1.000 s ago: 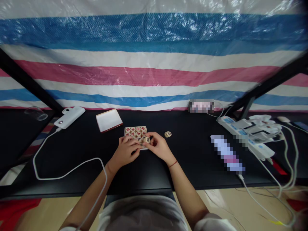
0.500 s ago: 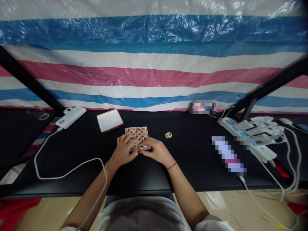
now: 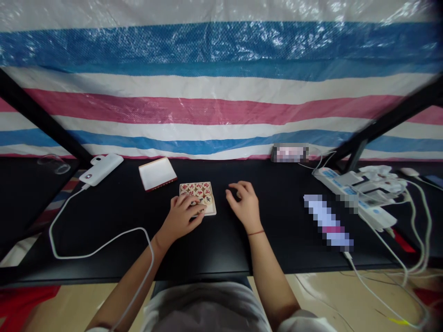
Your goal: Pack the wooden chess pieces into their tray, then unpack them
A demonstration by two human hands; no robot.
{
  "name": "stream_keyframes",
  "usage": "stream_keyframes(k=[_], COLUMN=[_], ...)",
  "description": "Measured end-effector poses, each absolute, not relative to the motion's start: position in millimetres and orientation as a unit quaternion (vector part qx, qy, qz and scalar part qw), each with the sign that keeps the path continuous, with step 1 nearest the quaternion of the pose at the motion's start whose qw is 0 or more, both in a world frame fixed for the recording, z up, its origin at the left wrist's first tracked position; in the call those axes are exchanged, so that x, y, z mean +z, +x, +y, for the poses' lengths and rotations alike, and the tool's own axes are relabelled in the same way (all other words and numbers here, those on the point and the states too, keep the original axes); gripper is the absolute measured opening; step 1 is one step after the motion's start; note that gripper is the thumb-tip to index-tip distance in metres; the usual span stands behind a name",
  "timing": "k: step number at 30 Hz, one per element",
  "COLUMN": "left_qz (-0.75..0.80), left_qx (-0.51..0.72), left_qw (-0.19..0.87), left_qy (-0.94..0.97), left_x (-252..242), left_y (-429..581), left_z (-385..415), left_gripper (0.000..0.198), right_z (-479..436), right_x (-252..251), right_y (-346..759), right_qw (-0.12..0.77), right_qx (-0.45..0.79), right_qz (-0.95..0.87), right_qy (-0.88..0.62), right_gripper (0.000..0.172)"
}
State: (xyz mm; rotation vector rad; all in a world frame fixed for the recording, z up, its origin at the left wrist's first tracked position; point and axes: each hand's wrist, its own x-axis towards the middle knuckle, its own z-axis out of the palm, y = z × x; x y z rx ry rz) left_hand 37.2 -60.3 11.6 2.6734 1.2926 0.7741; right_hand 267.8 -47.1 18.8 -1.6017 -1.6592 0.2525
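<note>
Striped tarpaulin (image 3: 221,110) is hanging behind the black table (image 3: 277,240). Since half a second ago the right hand (image 3: 244,205) has been leaving the tray of chess pieces (image 3: 198,191) and is now curling over the spot where a loose piece was lying; I cannot tell whether it is gripping anything. The left hand (image 3: 183,216) is resting slack on the tray's near edge. Bare tabletop is stretching rightward to the power strip (image 3: 353,193).
</note>
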Motion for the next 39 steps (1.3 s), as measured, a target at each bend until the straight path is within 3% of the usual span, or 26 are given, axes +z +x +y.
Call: stream_keyframes(k=[4, 9, 13, 18, 21, 28, 36, 39], left_qz=[0.411, 0.423, 0.44, 0.41, 0.401, 0.387, 0.411, 0.404], left_qx=[0.239, 0.243, 0.275, 0.311, 0.339, 0.395, 0.291, 0.267], left_qw=[0.019, -0.001, -0.001, 0.04, 0.069, 0.127, 0.1, 0.082], left_qy=[0.879, 0.873, 0.855, 0.856, 0.848, 0.823, 0.859, 0.871], left_x=[6, 5, 13, 14, 9, 8, 13, 15], left_y=[42, 46, 55, 73, 79, 70, 66, 68], left_z=[-61, -61, -52, -37, -35, -46, -51, -52], left_gripper=[0.02, 0.022, 0.033, 0.038, 0.033, 0.026, 0.003, 0.008], right_z=[-41, -36, -34, -40, -44, -43, -40, -40], right_x=[1, -11, -3, 10, 14, 14, 8, 7], right_y=[289, 295, 287, 262, 249, 251, 252, 251], right_qw=[0.327, 0.298, 0.376, 0.483, 0.501, 0.527, 0.545, 0.543], right_qx=[0.061, 0.1, 0.187, 0.457, 0.52, 0.507, 0.496, 0.498], right_qz=[-0.624, -0.636, -0.624, -0.541, -0.519, -0.482, -0.467, -0.473], right_qy=[-0.707, -0.705, -0.659, -0.515, -0.457, -0.482, -0.488, -0.484], right_gripper=[0.043, 0.028, 0.024, 0.042, 0.043, 0.043, 0.039, 0.039])
